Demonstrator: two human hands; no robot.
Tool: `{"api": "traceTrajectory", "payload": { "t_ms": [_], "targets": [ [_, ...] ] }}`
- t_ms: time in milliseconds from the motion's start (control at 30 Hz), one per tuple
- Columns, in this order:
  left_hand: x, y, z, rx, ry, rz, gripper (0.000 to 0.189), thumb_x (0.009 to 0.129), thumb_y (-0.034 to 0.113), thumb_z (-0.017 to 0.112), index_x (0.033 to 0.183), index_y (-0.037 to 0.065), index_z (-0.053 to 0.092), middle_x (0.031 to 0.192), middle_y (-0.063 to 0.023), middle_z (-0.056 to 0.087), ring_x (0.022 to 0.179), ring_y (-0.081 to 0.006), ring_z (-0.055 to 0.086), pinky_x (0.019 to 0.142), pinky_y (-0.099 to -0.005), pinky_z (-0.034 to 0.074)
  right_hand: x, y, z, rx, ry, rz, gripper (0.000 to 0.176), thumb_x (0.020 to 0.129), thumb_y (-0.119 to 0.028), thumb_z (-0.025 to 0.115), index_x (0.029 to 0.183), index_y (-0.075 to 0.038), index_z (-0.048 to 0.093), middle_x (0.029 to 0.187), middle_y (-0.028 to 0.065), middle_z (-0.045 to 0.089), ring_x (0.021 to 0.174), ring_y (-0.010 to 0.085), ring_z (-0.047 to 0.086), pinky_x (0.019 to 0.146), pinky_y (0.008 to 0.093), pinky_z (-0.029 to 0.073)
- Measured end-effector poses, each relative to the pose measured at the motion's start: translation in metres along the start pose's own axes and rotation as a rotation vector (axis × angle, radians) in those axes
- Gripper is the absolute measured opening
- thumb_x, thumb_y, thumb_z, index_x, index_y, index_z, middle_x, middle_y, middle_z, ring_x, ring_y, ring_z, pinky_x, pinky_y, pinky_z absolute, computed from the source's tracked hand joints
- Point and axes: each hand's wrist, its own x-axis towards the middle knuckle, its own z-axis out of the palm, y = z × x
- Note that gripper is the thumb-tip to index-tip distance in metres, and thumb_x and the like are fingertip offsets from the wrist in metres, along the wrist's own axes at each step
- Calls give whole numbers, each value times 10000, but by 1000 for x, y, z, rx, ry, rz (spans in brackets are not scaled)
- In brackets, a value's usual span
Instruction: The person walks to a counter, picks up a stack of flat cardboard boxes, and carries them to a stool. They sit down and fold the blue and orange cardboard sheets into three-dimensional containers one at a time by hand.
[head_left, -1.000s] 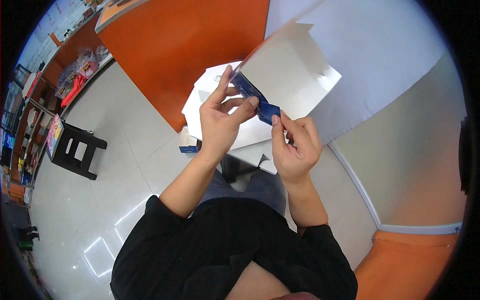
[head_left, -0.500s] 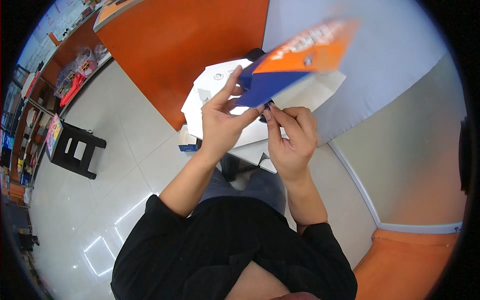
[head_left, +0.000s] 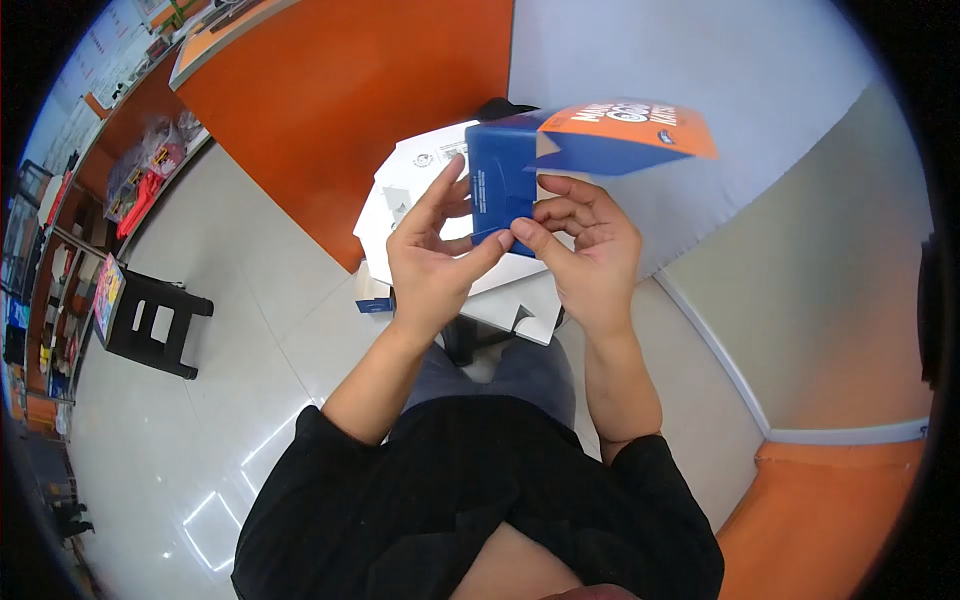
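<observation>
A blue and orange cardboard box (head_left: 502, 190) is held up in front of me, its narrow blue end towards me and an orange printed flap sticking out to the right. My left hand (head_left: 430, 240) grips its left side, the thumb at the bottom edge. At the lower right corner, my right hand (head_left: 590, 250) pinches the box, its thumb beside the left one. The fingers behind the box are partly hidden. Beneath both hands lies a stack of white flat cardboard pieces (head_left: 385, 215) with printing and cut-outs.
A small blue and white box (head_left: 374, 304) is at the left of the stack. An orange counter (head_left: 350, 120) stands ahead, with a pale curtain-like cloth (head_left: 680, 60) to the right. On the left are a black stool (head_left: 150, 318) and shelves (head_left: 70, 230) with assorted goods.
The box has turned so its blue end faces me, and its orange part has swung lower. My right hand has moved up onto the box's corner beside my left thumb.
</observation>
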Motion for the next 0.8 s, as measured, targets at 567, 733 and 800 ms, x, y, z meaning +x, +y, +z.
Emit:
{"api": "traceTrajectory", "payload": {
  "t_ms": [567, 733, 800],
  "targets": [
    [22, 23, -18, -70, 150, -160, 763, 836, 105, 771, 1453, -11, 337, 1364, -193, 502, 1147, -257, 608, 894, -343, 566, -2, -12, -32, -834, -445, -346, 502, 796, -258, 790, 1222, -44, 632, 1018, 122, 674, 1025, 323, 639, 952, 426, 449],
    [28, 11, -26, -11, -35, 2, 956, 840, 337, 758, 1531, 19, 178, 1427, -278, 453, 1328, -366, 474, 1070, -535, 415, -14, 0, -38, -582, -280, 113, 312, 910, -182, 698, 1166, -14, 637, 1013, 98, 685, 950, 239, 652, 861, 335, 497],
    [18, -6, -24, 137, -258, 211, 1068, 771, 365, 822, 1544, 12, 175, 1510, -264, 373, 1386, -360, 414, 1150, -488, 303, -11, -1, -33, -44, -130, 189, 285, 940, -156, 665, 1171, 7, 626, 1034, 82, 686, 937, 182, 646, 833, 301, 507]
  ]
}}
